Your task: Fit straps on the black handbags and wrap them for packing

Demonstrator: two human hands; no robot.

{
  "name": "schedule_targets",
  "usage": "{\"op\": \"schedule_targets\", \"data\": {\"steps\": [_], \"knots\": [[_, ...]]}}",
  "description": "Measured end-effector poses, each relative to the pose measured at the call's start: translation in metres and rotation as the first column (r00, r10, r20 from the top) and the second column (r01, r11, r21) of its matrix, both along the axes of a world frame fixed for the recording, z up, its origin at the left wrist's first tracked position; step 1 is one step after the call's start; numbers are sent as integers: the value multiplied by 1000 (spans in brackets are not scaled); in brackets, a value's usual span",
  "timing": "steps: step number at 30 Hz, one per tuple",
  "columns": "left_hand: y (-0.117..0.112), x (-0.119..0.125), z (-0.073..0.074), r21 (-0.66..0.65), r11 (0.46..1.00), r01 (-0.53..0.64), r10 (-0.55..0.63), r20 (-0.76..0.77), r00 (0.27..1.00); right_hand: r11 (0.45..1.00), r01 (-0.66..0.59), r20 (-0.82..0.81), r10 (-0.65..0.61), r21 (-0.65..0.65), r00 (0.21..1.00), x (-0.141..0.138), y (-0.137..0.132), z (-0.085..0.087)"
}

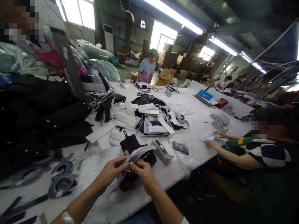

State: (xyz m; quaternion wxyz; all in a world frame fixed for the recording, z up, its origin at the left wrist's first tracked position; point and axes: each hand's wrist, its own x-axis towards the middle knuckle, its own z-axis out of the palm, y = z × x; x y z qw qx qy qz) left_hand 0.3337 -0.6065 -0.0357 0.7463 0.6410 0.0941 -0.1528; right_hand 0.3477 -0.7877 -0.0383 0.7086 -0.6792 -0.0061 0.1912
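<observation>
A small black handbag (153, 158) with its flap (129, 144) raised sits at the near edge of the table. Across its opening arches a strap wrapped in white packing material (142, 150). My left hand (114, 169) pinches the near end of this wrapped strap with thumb and fingertips. Close against it, my right hand (143, 172) grips the same end, its thumb and forefinger pressed together. The fingers cover the exact spot they hold. A grey tape dispenser (162, 151) stands just right of the bag.
Coiled grey straps (61, 185) lie at the left, below a large pile of black bags (35, 109). White foam strips (123, 119) and wrapped bags (154, 124) are heaped ahead. At the right, a co-worker (266, 152) handles a white sheet (206, 136). A grey metal post (68, 65) rises at the left.
</observation>
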Motion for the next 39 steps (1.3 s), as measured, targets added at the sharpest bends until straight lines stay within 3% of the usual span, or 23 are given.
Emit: {"op": "schedule_targets", "data": {"steps": [9,15,19,23,27,39], "knots": [[-10,-3,-19,-126,982,-143,138,-46,989,999,16,-27,-17,-51,999,-1,4,10],[-5,-6,-7,-210,978,-23,33,49,998,999,-21,-83,17,-41,996,-1,1,22],[-5,-9,-2,-214,977,-19,34,69,997,999,1,-159,7,51,987,-3,-3,27],[-5,-12,1,-206,978,-42,58,69,996,984,54,-271,-5,172,962,-8,-11,20],[-8,-14,6,-202,978,-51,66,70,995,977,84,-284,-26,194,959,-16,-12,9],[-25,-23,0,-149,977,-155,166,61,984,967,255,-37,-255,3,966,-30,7,-12]]}}
